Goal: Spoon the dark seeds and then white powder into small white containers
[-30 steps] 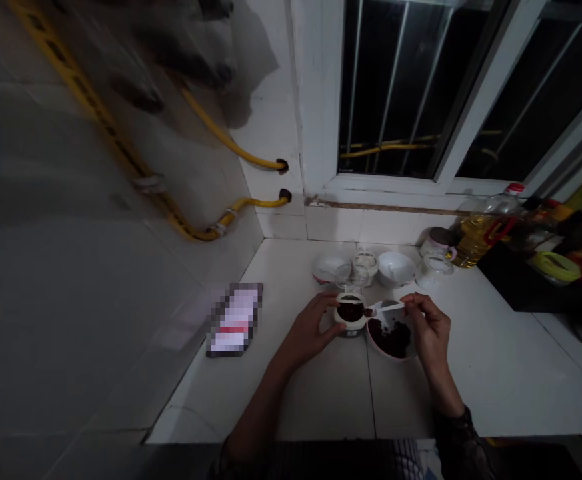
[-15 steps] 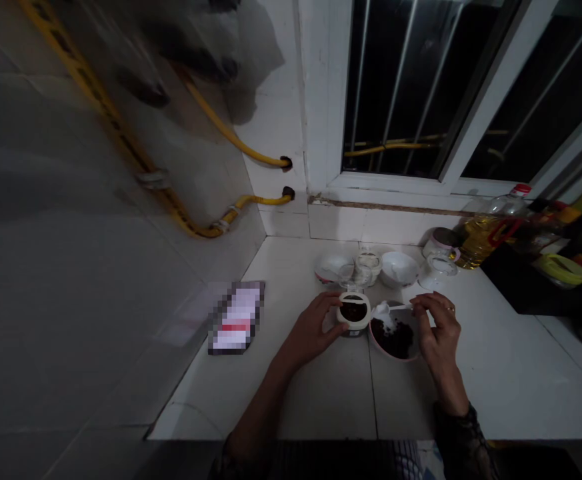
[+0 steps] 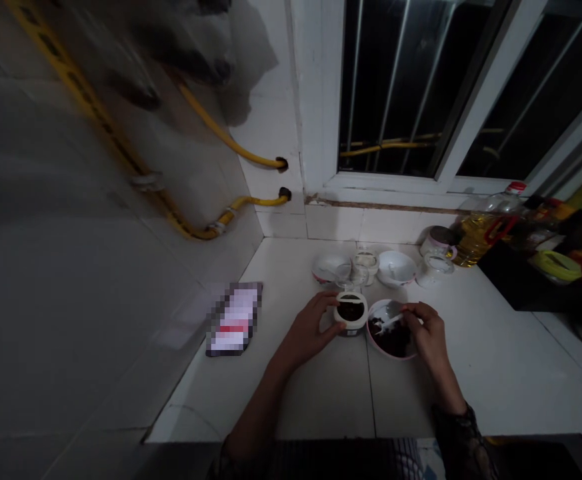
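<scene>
My left hand grips a small square jar with a white rim and a dark red-brown seasoning inside. The jar stands on the counter with its clear lid flipped back. In my right hand a small white spoon is pinched by its handle. Its tip dips into a pink-rimmed bowl just right of the jar. Dark red-brown stuff fills much of that bowl, with some white powder on top. My fingers cover part of the bowl's right side.
Behind the jar stand a white bowl, a shallow bowl, a seasoning jar and another jar. An oil bottle and a black box are at the right. A blurred phone lies left on the counter.
My right hand has moved down and slightly left. The spoon, which carried white powder above the bowl's rim, now has its tip down in the bowl. My left hand keeps its grip.
</scene>
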Tool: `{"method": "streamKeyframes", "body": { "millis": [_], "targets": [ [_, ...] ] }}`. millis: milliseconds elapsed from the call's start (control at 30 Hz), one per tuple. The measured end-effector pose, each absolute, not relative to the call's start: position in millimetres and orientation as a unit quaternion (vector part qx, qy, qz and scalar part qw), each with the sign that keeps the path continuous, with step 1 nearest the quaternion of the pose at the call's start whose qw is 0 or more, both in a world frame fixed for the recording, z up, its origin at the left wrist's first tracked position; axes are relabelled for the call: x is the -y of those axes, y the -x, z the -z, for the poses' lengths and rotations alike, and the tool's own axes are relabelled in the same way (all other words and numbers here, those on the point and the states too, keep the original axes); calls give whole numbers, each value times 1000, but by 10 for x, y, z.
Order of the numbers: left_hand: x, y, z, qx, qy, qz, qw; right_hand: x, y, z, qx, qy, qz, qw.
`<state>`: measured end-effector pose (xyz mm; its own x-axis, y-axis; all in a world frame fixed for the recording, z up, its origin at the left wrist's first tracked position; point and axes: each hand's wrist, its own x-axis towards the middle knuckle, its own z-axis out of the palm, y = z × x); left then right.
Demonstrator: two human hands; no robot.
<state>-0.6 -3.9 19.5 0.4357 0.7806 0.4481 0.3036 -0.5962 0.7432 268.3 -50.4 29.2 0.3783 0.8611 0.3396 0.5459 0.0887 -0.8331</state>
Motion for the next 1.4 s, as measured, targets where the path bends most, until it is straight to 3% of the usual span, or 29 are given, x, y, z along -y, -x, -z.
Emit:
{"method": "streamKeyframes", "body": {
  "millis": [333, 1033, 1233, 1400],
  "targets": [
    [37, 4, -191, -347, -793, -406, 295, 531, -2750, -414, 435, 650, -213, 585],
    [32, 8, -185, -341, -796, -412, 285, 503, -2627, -509, 414, 613, -241, 628],
    [29, 5, -199, -338, -798, -409, 287, 458, -2339, -579, 527, 581, -130, 606],
    [34, -5, -202, -331, -797, -411, 293, 460, -2251, -562, 722, 462, 60, 512]
  ]
}}
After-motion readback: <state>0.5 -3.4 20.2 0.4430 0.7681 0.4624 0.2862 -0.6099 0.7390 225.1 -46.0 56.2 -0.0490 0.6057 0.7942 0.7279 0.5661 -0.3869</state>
